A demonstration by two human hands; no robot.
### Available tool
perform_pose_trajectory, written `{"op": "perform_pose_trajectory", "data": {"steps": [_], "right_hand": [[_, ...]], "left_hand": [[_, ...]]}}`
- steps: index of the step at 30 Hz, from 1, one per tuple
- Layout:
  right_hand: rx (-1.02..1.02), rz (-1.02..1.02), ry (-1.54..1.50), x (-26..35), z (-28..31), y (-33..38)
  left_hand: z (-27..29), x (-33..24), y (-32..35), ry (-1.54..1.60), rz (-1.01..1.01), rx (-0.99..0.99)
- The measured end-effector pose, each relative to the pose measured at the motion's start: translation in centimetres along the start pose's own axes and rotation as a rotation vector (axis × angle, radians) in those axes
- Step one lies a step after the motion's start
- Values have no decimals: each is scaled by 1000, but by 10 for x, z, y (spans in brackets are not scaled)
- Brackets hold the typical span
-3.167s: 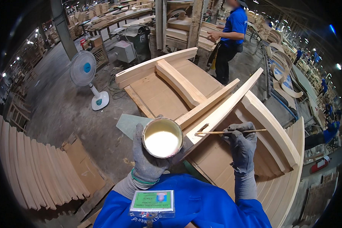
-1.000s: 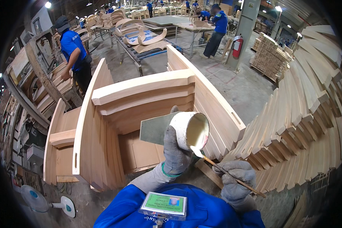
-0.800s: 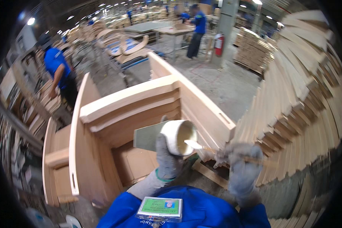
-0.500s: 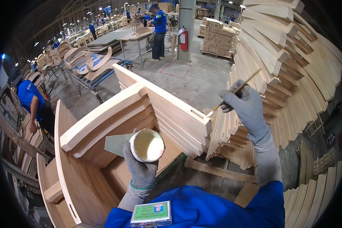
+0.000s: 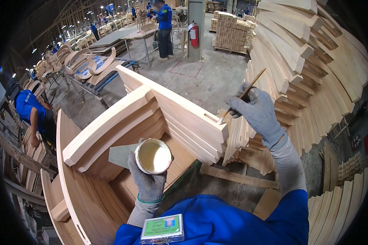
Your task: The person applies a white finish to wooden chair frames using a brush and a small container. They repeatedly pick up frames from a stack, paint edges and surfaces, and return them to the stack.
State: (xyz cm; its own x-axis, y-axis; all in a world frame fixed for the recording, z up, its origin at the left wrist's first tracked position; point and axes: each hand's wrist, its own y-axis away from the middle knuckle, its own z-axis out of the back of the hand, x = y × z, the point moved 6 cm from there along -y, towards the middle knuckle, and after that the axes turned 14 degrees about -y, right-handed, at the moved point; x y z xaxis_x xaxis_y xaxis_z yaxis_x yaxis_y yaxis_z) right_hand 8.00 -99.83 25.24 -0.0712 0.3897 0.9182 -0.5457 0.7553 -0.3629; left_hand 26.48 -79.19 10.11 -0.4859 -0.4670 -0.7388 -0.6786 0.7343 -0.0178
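Note:
Wearing a grey glove, my left hand [image 5: 148,185] is wrapped round a round tub of cream-coloured glue or paint [image 5: 154,156], its open top tilted toward me. A flat grey-green plate [image 5: 122,155] sticks out to the left behind the tub; I cannot tell whether my hand holds it too. In my gloved right hand [image 5: 255,112] is a thin wooden-handled brush [image 5: 252,85], pinched between the fingers. Its whitish tip meets the top edge of a pale wooden board [image 5: 184,107], near the right end, beside a slot. Curved wooden rails [image 5: 110,122] stand against that board.
Tall stacks of curved wooden pieces [image 5: 298,77] rise close on my right. More curved boards [image 5: 79,192] stand at the left. A co-worker [image 5: 30,108] is at the far left, another [image 5: 164,28] stands further back by a pillar [image 5: 195,32] with a fire extinguisher [image 5: 194,36].
The brush has come down and left, from just off the board's end to its top edge. The left hand and tub have shifted slightly left with the view.

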Motion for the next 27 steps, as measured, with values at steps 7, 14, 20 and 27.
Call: {"op": "perform_pose_trajectory", "data": {"steps": [7, 14, 20, 27], "right_hand": [[10, 62, 16, -3, -2, -14], [18, -1, -30, -3, -17, -25], [21, 26, 47, -9, -20, -34], [55, 142, 269, -9, -25, -41]], "left_hand": [[-2, -4, 2, 61, 21, -26], [6, -5, 3, 146, 54, -49], [12, -6, 3, 98, 27, -49], [12, -15, 8, -314, -164, -140]]}}
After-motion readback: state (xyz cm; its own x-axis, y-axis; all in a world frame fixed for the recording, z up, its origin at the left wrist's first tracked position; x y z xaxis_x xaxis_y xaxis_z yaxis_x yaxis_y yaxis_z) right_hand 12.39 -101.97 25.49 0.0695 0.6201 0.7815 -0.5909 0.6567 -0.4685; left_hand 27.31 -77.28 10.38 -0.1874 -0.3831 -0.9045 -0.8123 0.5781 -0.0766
